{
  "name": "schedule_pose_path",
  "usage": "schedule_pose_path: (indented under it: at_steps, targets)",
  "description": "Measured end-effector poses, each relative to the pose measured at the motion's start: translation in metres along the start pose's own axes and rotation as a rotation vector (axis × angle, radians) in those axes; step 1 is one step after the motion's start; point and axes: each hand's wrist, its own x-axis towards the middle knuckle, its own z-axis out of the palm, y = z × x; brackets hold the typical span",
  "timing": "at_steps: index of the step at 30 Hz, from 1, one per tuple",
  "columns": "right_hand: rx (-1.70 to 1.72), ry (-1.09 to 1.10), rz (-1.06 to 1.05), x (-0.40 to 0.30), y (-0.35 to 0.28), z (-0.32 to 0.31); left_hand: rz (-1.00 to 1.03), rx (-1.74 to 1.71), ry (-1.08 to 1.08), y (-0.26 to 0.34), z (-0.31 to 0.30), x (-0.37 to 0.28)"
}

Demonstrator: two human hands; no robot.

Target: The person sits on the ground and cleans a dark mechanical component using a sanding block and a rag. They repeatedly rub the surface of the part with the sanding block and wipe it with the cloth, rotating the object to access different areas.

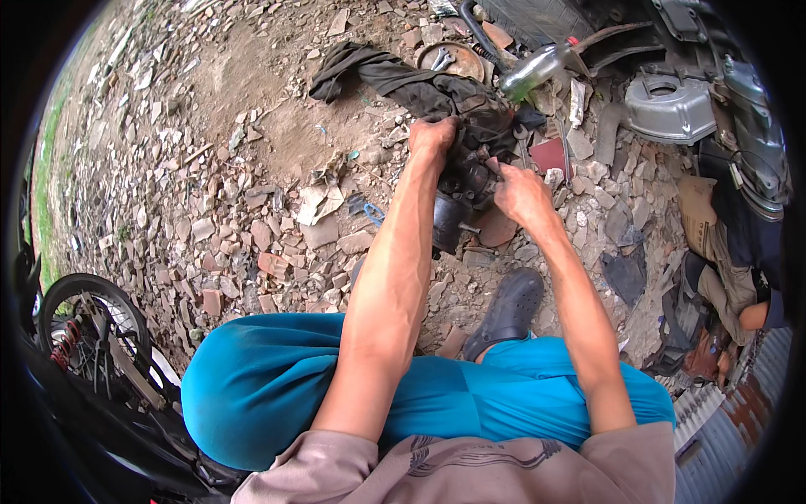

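Note:
In front of me a greasy dark metal machine part (463, 189), apparently from an engine, rests on the rubble. A cylindrical black section (448, 220) of it points towards me, with a short metal stud at its side. My left hand (433, 133) is closed at its far left edge, where dark cloth meets the metal; the fingertips are hidden. At the right side of the part, my right hand (521, 195) pinches a small reddish piece (493, 165) against or very near the metal. A dark crumpled cloth (403, 82) lies just beyond.
Beyond the cloth, a rusty round dish (452, 60) holds wrenches. A plastic bottle (535, 72), an open-end wrench (521, 138) and a dark red sheet (546, 155) lie to the right. Further right are a silver metal housing (670, 104) and another person's arm (754, 316). A motorcycle wheel (94, 334) stands left.

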Motion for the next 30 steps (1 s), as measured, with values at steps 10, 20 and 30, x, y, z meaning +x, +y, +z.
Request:
schedule_pose_path:
  at_steps: [10,20,30]
  targets:
    - [-0.139,0.163,-0.053,-0.005,-0.01,0.03,0.004,0.067,-0.011,0.007,-0.001,-0.01]
    - [0.096,-0.292,-0.078,0.019,0.021,-0.027,-0.037,0.094,0.033,0.01,-0.004,-0.008]
    - [-0.804,0.12,-0.197,-0.025,-0.033,0.031,-0.011,0.117,0.055,0.007,0.001,-0.007]
